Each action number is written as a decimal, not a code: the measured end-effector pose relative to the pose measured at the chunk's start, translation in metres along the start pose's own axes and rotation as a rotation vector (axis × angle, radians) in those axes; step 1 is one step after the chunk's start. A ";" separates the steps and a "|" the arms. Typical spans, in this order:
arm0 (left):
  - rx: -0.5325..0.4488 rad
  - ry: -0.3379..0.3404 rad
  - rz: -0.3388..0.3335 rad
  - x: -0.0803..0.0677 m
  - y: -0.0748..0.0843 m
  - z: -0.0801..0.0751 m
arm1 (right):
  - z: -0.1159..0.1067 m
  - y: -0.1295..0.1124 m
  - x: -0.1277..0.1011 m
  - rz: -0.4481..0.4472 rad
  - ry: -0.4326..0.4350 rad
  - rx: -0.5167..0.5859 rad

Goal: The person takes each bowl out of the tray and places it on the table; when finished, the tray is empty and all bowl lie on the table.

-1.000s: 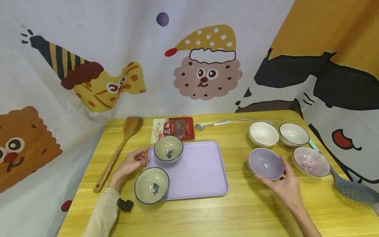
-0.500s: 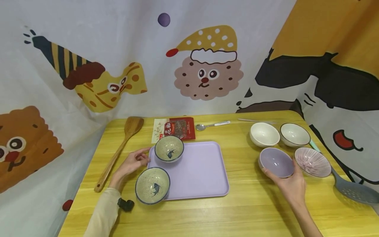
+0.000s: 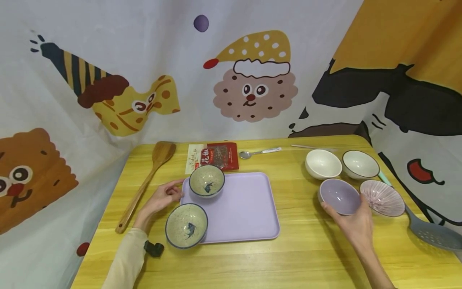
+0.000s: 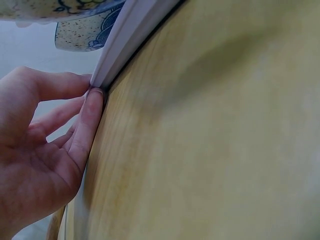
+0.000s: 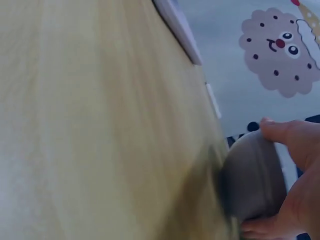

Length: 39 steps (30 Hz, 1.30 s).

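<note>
My right hand (image 3: 355, 226) grips a purple bowl (image 3: 339, 196) by its rim, thumb on the near left side and fingers round the right. In the right wrist view the bowl (image 5: 252, 175) looks close above or on the table; which one, I cannot tell. At the left, my left hand (image 3: 160, 200) pinches the edge of a lilac tray (image 3: 245, 208) between thumb and finger, as the left wrist view shows at the tray's rim (image 4: 117, 55). Two speckled bowls with blue fish stand at the tray's left side: one (image 3: 207, 181) at the back corner, another (image 3: 186, 225) overlapping the front corner.
Right of the tray stand a cream bowl (image 3: 323, 164), a dark-rimmed white bowl (image 3: 360, 164) and a striped bowl (image 3: 382, 198). A grey skimmer (image 3: 436, 234) lies at the right edge. Behind are a spice packet (image 3: 216, 156), a spoon (image 3: 260, 152) and a wooden spatula (image 3: 149, 180).
My right hand has carried the purple bowl rightward, closer to the cream and striped bowls, slowing in the last half second. The left hand keeps its place at the tray.
</note>
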<state>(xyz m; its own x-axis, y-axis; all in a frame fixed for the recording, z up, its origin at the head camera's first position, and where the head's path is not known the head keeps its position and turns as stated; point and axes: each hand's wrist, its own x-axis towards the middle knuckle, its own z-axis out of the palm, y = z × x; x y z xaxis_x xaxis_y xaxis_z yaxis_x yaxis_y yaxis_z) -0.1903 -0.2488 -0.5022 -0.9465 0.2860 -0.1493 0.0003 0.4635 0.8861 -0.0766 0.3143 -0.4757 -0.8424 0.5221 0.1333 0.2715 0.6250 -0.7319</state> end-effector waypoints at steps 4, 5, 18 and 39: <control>-0.002 -0.003 0.008 0.001 0.002 0.001 | -0.009 -0.012 -0.005 -0.011 -0.027 -0.050; 0.000 -0.002 0.005 0.001 0.002 0.002 | -0.012 -0.016 -0.007 -0.012 -0.029 -0.076; -0.006 -0.001 0.001 -0.017 0.039 0.002 | -0.028 -0.091 -0.001 -0.271 -0.068 -0.034; 0.018 0.024 -0.005 0.002 0.000 0.003 | 0.074 -0.154 0.025 -0.525 -0.423 0.170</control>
<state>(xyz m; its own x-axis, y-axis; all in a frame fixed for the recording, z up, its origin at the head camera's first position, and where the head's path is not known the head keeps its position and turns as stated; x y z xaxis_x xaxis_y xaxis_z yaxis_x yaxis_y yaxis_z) -0.1911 -0.2462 -0.5039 -0.9539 0.2637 -0.1434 0.0007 0.4798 0.8774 -0.1737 0.1880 -0.4090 -0.9608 -0.1166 0.2516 -0.2687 0.6153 -0.7411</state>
